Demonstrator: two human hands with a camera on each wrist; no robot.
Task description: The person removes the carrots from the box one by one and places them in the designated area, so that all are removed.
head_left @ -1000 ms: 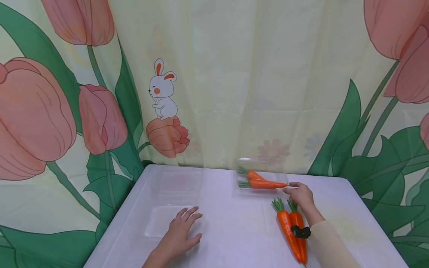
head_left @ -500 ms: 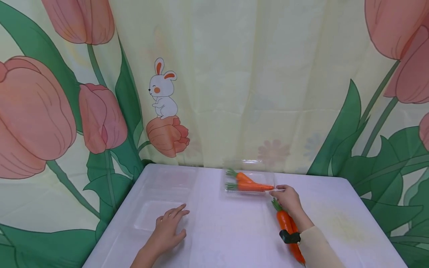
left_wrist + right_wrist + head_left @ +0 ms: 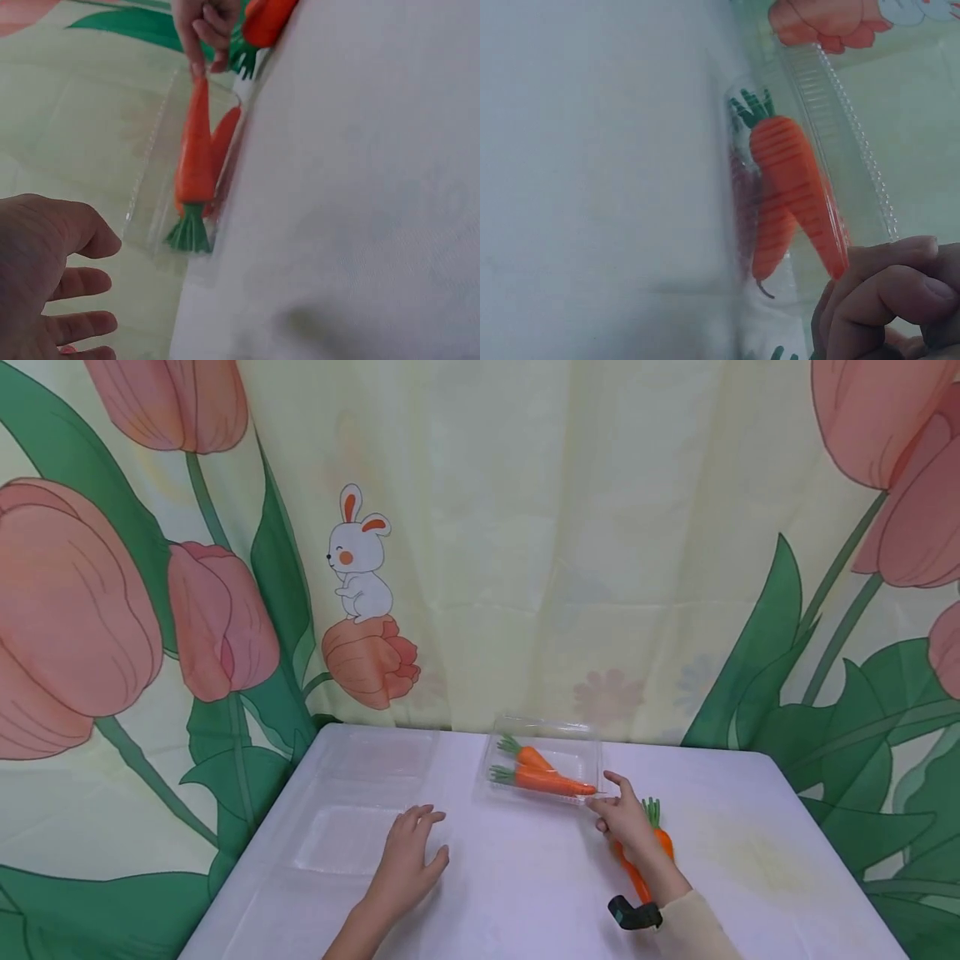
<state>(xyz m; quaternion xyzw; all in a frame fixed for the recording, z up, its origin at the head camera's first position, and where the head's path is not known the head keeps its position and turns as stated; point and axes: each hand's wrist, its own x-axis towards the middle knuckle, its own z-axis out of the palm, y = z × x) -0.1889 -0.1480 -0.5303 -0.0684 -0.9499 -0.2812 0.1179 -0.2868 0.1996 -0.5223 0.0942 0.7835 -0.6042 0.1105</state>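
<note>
My right hand (image 3: 622,814) is at the right end of a clear plastic box (image 3: 577,766) near the table's far edge, its curled fingers at the box corner. Inside the box lie two carrots (image 3: 543,781) with green tops pointing left; in the right wrist view their orange bodies (image 3: 784,169) cross. My left hand (image 3: 408,860), fingers loosely spread and holding nothing, hovers by a second clear plastic box (image 3: 341,839), which lies open at the left. Two more carrots (image 3: 663,841) lie under my right forearm, which partly hides them.
A white cloth (image 3: 517,893) covers the table. Behind its far edge hangs a curtain (image 3: 510,568) printed with tulips and a rabbit. A black wrist camera (image 3: 633,914) sits at my right sleeve (image 3: 697,927).
My right hand and the box with two carrots have moved left, and the box has turned slightly. The left hand went left, then came back right. My right forearm now covers more of the loose carrots.
</note>
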